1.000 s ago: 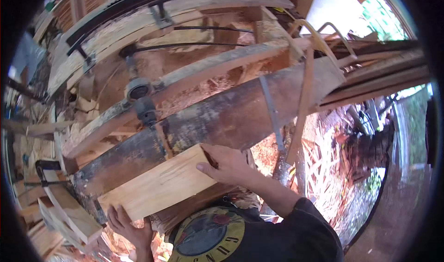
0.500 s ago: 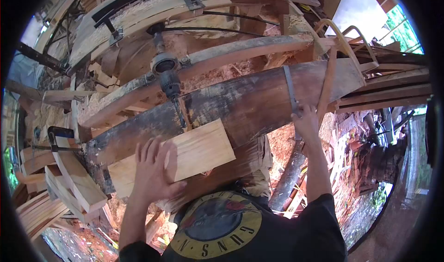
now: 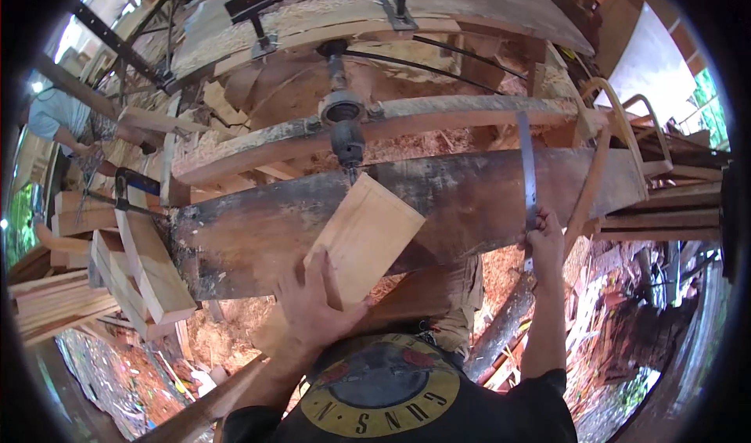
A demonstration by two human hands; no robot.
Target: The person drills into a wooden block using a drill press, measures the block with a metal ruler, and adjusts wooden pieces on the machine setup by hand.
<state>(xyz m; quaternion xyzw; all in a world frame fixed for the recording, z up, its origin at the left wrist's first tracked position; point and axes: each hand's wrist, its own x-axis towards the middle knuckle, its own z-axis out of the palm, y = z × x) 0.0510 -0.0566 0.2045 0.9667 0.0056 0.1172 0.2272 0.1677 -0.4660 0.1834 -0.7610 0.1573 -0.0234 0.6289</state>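
Gripping a metal strip, right fingers curled; left fingers spread over wooden block; bit in chuck.

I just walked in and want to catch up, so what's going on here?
The camera wearer's left hand lies over a pale wooden block, which is set at a slant, its upper end near the drill chuck. The right hand holds a flat metal strip, possibly a ruler, toward its lower end. Another person is partly visible at the far left.
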